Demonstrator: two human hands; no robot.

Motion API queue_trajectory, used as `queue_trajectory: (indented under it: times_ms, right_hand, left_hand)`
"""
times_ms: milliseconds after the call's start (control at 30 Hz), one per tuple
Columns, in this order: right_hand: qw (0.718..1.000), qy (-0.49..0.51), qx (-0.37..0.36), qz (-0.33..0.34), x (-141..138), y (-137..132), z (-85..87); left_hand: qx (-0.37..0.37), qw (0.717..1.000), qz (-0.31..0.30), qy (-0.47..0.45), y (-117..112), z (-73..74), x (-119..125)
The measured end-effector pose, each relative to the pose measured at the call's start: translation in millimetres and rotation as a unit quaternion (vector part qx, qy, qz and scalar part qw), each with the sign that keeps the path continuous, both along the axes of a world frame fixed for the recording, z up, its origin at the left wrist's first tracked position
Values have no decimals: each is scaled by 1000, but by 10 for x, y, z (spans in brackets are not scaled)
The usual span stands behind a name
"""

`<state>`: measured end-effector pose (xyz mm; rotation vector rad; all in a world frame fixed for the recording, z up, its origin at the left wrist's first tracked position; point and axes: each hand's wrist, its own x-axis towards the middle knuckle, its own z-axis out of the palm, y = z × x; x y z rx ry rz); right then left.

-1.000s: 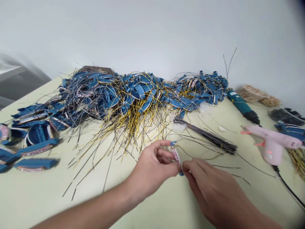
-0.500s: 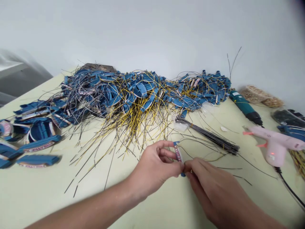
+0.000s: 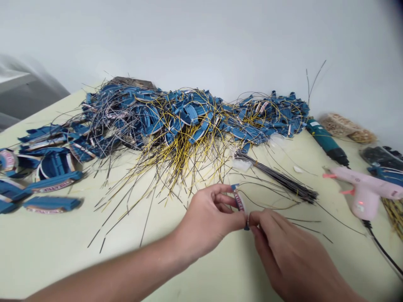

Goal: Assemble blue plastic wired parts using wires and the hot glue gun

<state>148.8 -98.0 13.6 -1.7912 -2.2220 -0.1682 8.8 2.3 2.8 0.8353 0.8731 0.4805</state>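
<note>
My left hand (image 3: 208, 218) and right hand (image 3: 283, 247) both pinch one blue tag (image 3: 239, 202); the wired heap (image 3: 189, 121) at 12 o'clock looks done, bare tags (image 3: 50, 184) at 9 o'clock seemingly remain.

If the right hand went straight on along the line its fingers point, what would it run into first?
Almost at once the small blue strip pinched in the left hand: the right hand points up and leftward at the strip's lower end, and its fingertips seem to touch it.

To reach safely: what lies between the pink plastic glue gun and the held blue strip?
Head view: the dark wire bundle ends there, among loose thin wires.
</note>
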Motion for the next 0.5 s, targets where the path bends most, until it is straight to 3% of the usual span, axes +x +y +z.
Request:
queue_trajectory:
  times_ms: [333, 500]
  right_hand:
    - [999, 22, -24, -20, -14, -32, -4]
    - [978, 117, -163, -54, 54, -49, 5]
  left_hand:
    - [18, 1000, -1, 19, -9, -71, -13]
    - [5, 1000, -1, 21, -8, -51, -9]
